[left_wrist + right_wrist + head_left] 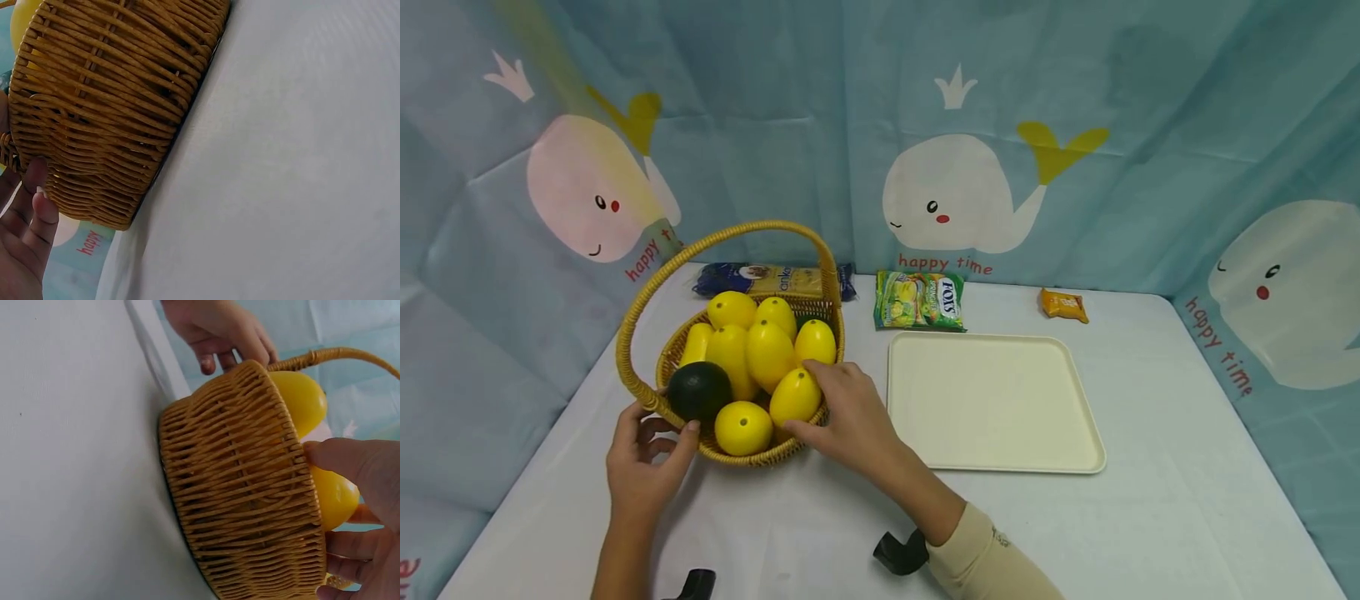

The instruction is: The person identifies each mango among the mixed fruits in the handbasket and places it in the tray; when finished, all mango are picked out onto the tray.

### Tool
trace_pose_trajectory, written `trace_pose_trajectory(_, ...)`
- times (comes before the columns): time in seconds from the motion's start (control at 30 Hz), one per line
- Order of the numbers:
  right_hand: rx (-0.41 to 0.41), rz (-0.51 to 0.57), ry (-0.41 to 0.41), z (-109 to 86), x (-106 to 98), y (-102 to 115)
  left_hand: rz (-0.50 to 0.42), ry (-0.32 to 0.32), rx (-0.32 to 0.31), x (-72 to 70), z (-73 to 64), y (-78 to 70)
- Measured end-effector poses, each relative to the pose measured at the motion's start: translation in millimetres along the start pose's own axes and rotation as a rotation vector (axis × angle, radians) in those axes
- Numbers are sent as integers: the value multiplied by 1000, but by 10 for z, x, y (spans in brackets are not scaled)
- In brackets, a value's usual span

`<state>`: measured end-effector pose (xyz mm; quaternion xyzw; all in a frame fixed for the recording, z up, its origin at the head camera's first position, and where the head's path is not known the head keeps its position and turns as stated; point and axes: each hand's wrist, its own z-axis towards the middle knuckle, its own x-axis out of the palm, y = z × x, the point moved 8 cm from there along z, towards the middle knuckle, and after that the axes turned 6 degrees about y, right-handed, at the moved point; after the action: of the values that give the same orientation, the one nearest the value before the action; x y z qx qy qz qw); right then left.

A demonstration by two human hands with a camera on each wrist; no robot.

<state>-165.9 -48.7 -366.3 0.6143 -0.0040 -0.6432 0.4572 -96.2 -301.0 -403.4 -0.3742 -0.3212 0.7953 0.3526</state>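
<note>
Yellow fruit (796, 397) at the near right edge of a wicker basket (244, 481), seated inside the rim among the others. Right hand (853, 417) on it: fingers and thumb bent round opposite sides, clamped on the fruit. From the right wrist, the thumb tip shows close against the basket's edge.

Left hand (642, 471) at the basket's near left, where the arched handle (767, 225) meets the rim. Thumb and fingers bent about the edge, gripping the basket; the lower fingers curl loosely, a little apart.

Basket stands upright on the white table (1172, 500), heaped with fruit. Dark green fruit (700, 391) beside the left thumb; a rounder yellow one (743, 428) at the front, between the hands; more yellow fruits (770, 357) piled behind.

Right of the basket — a cream tray (997, 404), lying flat. Just beyond its far edge, a green FOX'S packet (919, 301); farther right, a small orange packet (1063, 305). Behind the basket, partly hidden, a long blue-and-gold packet (782, 280).

Beige sleeve (992, 558) on the right arm; a black piece (901, 552) beside that wrist. Backdrop: blue curtain (790, 167) printed with whales — "happy time" beneath them.
</note>
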Motion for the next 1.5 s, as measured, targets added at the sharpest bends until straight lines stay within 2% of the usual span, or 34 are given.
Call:
trace_pose_trajectory(0.27,-14,83,-56,13,-35,26,-18,-5,-17,15,-7,21)
trace_pose_trajectory(0.57,-21,162,-51,4,-78,70,-29,-4,-4,18,-17,-2)
trace_pose_trajectory(0.8,-46,218,-80,-27,-172,135,-6,2,1,28,12,-390)
trace_pose_trajectory(0.87,-56,237,-87,-36,-210,152,0,3,-2,28,14,-401)
trace_pose_trajectory(1.0,-77,263,-99,-54,-279,160,4,3,8,29,10,-357)
trace_pose_trajectory(1.1,-93,310,-114,-58,-340,148,3,-2,8,27,5,-213)
trace_pose_trajectory(1.23,-103,428,-125,-78,-401,91,30,-2,-23,23,-32,-30)
trace_pose_trajectory(1.33,-108,513,-115,-89,-428,24,42,0,-26,23,-63,5)
trace_pose_trajectory(1.5,-144,652,-125,-78,-586,-95,28,3,9,26,-46,-20)
